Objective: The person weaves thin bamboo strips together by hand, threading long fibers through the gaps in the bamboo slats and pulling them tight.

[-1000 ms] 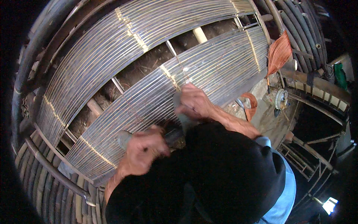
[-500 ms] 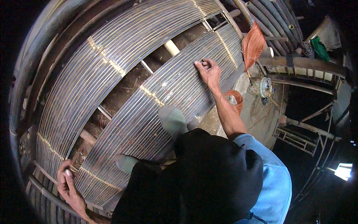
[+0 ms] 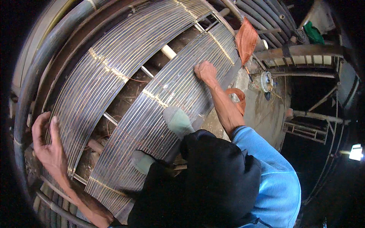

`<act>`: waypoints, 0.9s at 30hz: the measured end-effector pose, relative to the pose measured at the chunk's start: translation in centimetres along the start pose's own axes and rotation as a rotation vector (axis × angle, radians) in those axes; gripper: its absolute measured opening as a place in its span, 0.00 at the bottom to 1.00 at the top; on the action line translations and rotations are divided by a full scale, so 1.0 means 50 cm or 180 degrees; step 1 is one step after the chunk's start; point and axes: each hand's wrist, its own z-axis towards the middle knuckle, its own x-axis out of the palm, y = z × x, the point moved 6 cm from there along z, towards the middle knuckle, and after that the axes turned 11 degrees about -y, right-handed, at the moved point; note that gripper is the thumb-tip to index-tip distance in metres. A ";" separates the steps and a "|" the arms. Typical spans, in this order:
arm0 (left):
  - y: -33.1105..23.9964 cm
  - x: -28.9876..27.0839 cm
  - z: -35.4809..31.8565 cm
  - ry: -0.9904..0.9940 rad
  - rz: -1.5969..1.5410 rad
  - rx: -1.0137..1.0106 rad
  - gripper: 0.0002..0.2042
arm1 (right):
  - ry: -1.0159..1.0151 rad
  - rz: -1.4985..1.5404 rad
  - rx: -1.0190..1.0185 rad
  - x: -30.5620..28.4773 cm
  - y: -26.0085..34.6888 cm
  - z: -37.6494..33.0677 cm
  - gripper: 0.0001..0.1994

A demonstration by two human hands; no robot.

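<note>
Two long slatted panels lie side by side with a gap between them: a far panel [image 3: 110, 45] and a near panel [image 3: 178, 76]. Their narrow dark strips are bound crosswise by pale yellowish bands. Over the left end of the far panel, my left hand [image 3: 49, 146] is raised, thumb and fingers apart, with nothing visible in it. My right hand [image 3: 205, 71] is closed in a fist just above the near panel; whatever it holds is hidden. A thin reddish strand [image 3: 137, 80] crosses the gap, and more loops lie near the panels' left part.
My socked feet [image 3: 178, 121] stand on the near panel. Thick poles [image 3: 32, 60] curve along the left and back. An orange-red woven sheet [image 3: 246, 40] hangs beyond the right end. A bucket [image 3: 265, 81] stands on the concrete floor, near poles and a lit lamp [image 3: 356, 152].
My left hand has moved up and left from the gap's end to the far panel, its fingers spreading. My right hand has curled into a tighter fist. The view has shifted slightly.
</note>
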 end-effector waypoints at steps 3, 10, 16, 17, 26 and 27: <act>-0.065 0.085 -0.017 0.0440 -0.0102 0.0396 0.10 | -0.0197 0.0131 -0.0202 0.017 -0.034 0.016 0.17; -0.105 0.274 -0.087 0.1612 -0.1015 -0.0053 0.11 | 0.1094 0.4192 0.2270 -0.028 -0.118 -0.015 0.10; -0.125 0.474 -0.176 0.2791 -0.2346 -0.0482 0.15 | 0.1960 0.2409 0.0218 -0.250 0.106 -0.144 0.18; -0.155 0.504 -0.200 0.3073 -0.1991 -0.0538 0.21 | 0.2110 0.2185 -0.0600 -0.275 0.143 -0.171 0.19; -0.244 0.657 -0.229 0.4129 -0.3824 -0.2643 0.17 | 0.3847 0.0801 -0.2955 -0.300 0.356 -0.256 0.16; -0.230 0.639 -0.212 0.3807 -0.3767 -0.2649 0.15 | 0.4077 0.0951 -0.2852 -0.286 0.342 -0.243 0.17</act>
